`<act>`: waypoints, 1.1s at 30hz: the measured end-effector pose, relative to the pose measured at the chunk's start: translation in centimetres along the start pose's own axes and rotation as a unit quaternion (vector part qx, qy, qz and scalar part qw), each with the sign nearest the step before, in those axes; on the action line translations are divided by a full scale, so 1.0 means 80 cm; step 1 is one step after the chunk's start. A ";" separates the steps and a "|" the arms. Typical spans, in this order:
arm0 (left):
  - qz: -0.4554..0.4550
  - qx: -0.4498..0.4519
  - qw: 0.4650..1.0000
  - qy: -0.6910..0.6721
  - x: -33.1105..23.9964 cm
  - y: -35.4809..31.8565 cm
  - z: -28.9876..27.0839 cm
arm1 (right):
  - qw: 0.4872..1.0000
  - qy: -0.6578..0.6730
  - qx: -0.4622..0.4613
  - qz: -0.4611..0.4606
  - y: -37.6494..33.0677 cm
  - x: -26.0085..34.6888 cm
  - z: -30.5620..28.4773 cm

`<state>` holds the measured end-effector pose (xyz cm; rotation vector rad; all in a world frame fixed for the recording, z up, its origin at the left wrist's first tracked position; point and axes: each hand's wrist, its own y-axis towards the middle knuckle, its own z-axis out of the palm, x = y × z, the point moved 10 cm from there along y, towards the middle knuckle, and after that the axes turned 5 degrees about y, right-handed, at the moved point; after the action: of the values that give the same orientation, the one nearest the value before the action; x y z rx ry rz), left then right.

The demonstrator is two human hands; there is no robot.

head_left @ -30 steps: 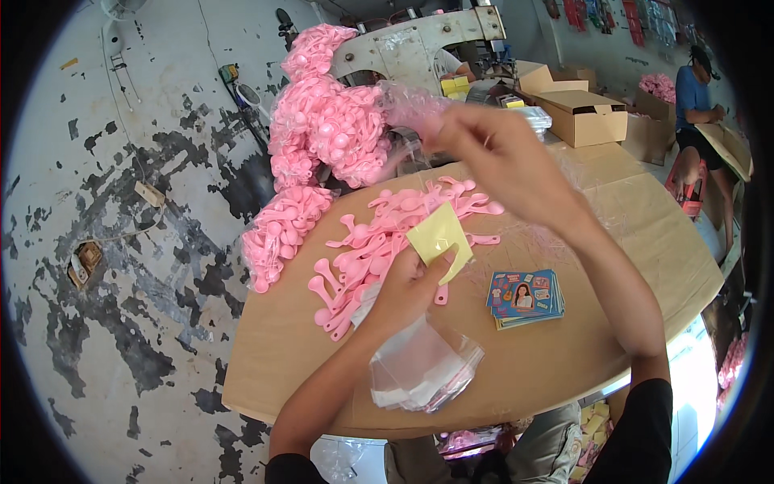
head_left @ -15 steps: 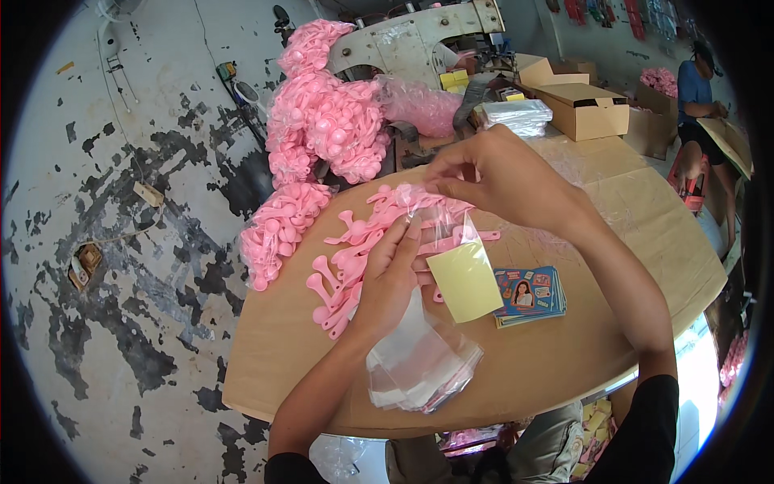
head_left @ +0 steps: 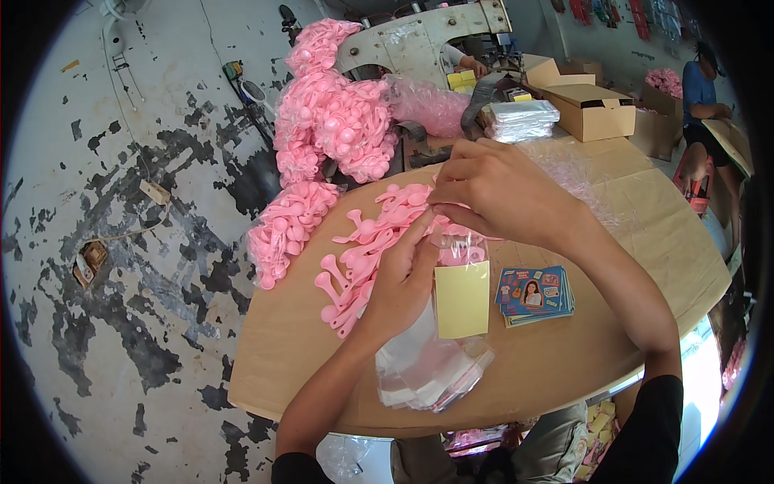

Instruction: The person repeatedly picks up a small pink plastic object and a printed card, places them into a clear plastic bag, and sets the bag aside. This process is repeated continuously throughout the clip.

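Note:
A clear plastic bag with a yellow card point(head_left: 462, 300) inside hangs over the table, pinched at its upper edge by my left hand point(head_left: 403, 278). Pink plastic shows through the bag above the card; whether it lies inside or behind, I cannot tell. My right hand point(head_left: 504, 194) is closed at the bag's top, fingertips close against the left ones and partly hidden. Below my left hand spreads a stack of clear bags point(head_left: 427, 375); whether that hand also grips them is hidden. Loose pink scoops point(head_left: 363, 258) lie beyond and left of it.
Blue printed cards point(head_left: 534, 297) sit stacked on the brown-covered table point(head_left: 613, 323). Bulging bags of pink scoops point(head_left: 334, 121) line the far left edge. Farther back are packed clear bags point(head_left: 520, 119), cardboard boxes point(head_left: 592, 113) and a machine point(head_left: 419, 40). Another person point(head_left: 700, 97) is at the far right.
My right hand has come down to meet my left fingertips at the bag's top. The bag with the yellow card has swung from tilted to nearly upright.

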<state>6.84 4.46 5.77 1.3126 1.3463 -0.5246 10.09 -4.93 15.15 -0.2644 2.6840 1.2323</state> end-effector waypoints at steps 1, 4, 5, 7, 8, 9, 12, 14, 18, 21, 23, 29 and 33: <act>0.001 0.005 1.000 0.018 0.001 0.001 0.000 | 1.000 0.006 0.012 0.004 0.000 0.001 0.003; 0.012 0.012 0.999 0.044 0.014 0.004 -0.004 | 0.999 0.026 0.032 0.000 0.001 0.001 0.009; 0.023 0.014 0.998 0.055 0.017 0.004 -0.005 | 0.998 0.039 0.038 -0.006 0.001 0.002 0.011; 0.020 0.016 0.997 0.068 0.016 0.004 -0.005 | 0.998 0.056 0.042 0.003 -0.001 -0.004 0.015; 0.015 0.019 0.996 0.086 0.017 0.004 -0.004 | 0.996 0.075 0.043 0.014 -0.002 -0.008 0.017; 0.017 0.020 0.996 0.085 0.015 0.004 -0.004 | 0.996 0.073 0.044 0.014 -0.005 -0.009 0.020; -0.002 0.038 0.998 0.057 0.019 0.003 0.003 | 0.996 0.083 0.033 0.021 -0.008 -0.011 0.021; 0.013 0.032 0.997 0.062 0.020 -0.001 0.003 | 0.990 0.084 0.078 0.076 -0.007 -0.023 0.031; 0.021 0.001 0.997 0.073 0.015 -0.002 -0.005 | 0.979 0.148 -0.026 0.134 -0.007 -0.046 0.008; -0.007 0.007 0.996 -0.092 0.002 0.005 -0.007 | 0.881 0.394 -0.103 0.239 -0.011 -0.102 -0.050; -0.026 -0.007 0.977 -0.210 0.007 0.014 -0.010 | 0.863 0.428 -0.066 0.260 -0.040 -0.137 -0.083; -0.062 -0.011 0.988 -0.144 0.030 0.020 -0.017 | 0.770 0.484 0.024 0.416 -0.198 -0.253 0.011; -0.055 -0.007 0.991 -0.124 0.032 0.026 -0.013 | 0.914 0.116 -0.089 0.379 -0.179 -0.256 -0.053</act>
<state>8.94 6.91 4.57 1.1257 1.2167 -0.7285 32.93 -15.57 12.22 0.7352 2.9788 1.7278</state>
